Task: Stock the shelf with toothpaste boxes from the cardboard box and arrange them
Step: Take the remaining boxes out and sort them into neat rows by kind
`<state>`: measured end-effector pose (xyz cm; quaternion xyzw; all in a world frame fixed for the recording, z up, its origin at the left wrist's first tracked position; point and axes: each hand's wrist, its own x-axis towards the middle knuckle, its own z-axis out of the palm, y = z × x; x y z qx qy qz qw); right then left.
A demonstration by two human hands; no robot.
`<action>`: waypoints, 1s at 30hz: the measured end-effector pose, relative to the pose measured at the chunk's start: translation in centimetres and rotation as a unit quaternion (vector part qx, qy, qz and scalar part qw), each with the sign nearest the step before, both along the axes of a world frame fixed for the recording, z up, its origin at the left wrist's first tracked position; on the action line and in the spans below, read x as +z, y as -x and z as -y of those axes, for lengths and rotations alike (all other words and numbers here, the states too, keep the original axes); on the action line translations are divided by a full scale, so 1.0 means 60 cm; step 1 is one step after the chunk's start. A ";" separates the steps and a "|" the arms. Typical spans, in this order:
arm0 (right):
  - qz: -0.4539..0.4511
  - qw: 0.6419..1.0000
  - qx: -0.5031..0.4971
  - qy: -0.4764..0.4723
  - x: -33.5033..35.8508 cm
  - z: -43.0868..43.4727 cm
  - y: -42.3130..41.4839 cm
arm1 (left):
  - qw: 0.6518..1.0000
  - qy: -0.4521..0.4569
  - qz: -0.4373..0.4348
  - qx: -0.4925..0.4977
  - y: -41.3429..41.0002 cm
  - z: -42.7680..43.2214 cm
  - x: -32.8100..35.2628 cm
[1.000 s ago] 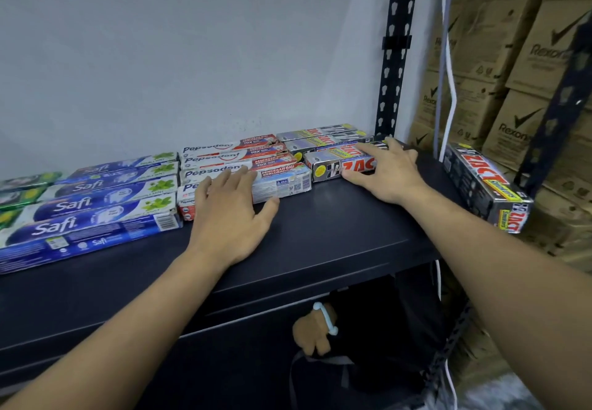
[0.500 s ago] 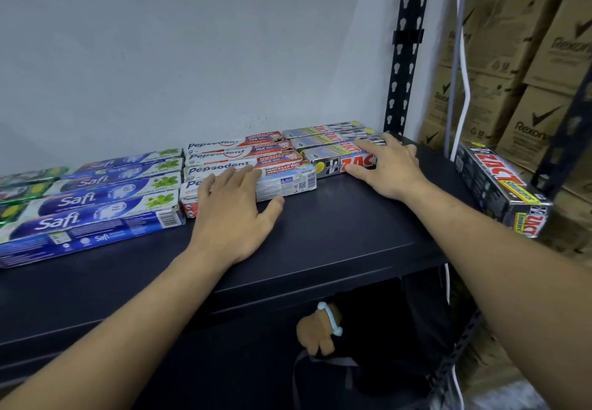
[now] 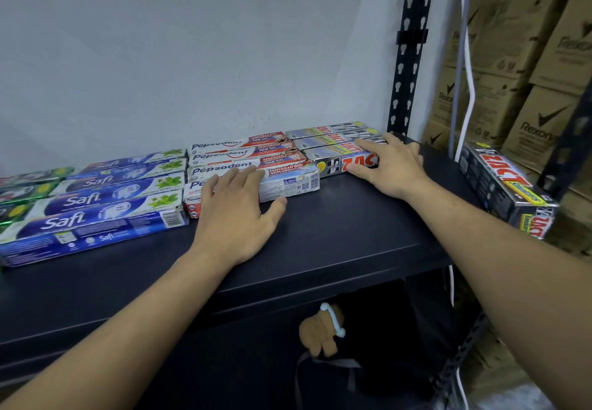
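On the dark shelf [image 3: 336, 236] lie rows of toothpaste boxes. Blue Safi boxes [image 3: 96, 204] fill the left, white and red Pepsodent boxes [image 3: 243, 153] the middle, grey and red Zact boxes [image 3: 333, 140] the back right. My left hand [image 3: 237, 214] lies flat with straight fingers against the front Pepsodent box [image 3: 288, 182]. My right hand [image 3: 390, 163] rests with spread fingers on the front Zact box [image 3: 333, 164]. A pack of Zact boxes [image 3: 506, 188] lies crosswise at the shelf's right end, partly over the edge.
A black perforated upright [image 3: 410, 47] stands at the back right corner. Stacked Rexona cartons [image 3: 528, 95] fill the space beyond it. Green boxes [image 3: 22, 188] sit at the far left. Below the shelf hangs a dark bag with a small brown toy [image 3: 320, 329].
Both hands stay on the same boxes. The Pepsodent and Zact rows sit slightly further back toward the wall, and the view has shifted a little.
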<state>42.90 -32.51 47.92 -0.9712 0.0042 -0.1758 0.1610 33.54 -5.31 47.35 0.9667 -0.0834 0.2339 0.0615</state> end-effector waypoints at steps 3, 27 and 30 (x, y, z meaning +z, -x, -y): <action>0.005 1.000 0.005 -0.006 -0.002 0.002 -0.001 | 1.000 0.004 0.005 -0.002 -0.001 -0.001 -0.001; 0.001 1.000 -0.007 0.022 -0.004 -0.010 0.070 | 0.999 0.017 -0.021 -0.018 0.005 0.003 0.004; -0.007 1.000 0.004 0.010 -0.003 -0.017 0.108 | 0.998 0.018 -0.012 -0.054 0.009 0.003 0.007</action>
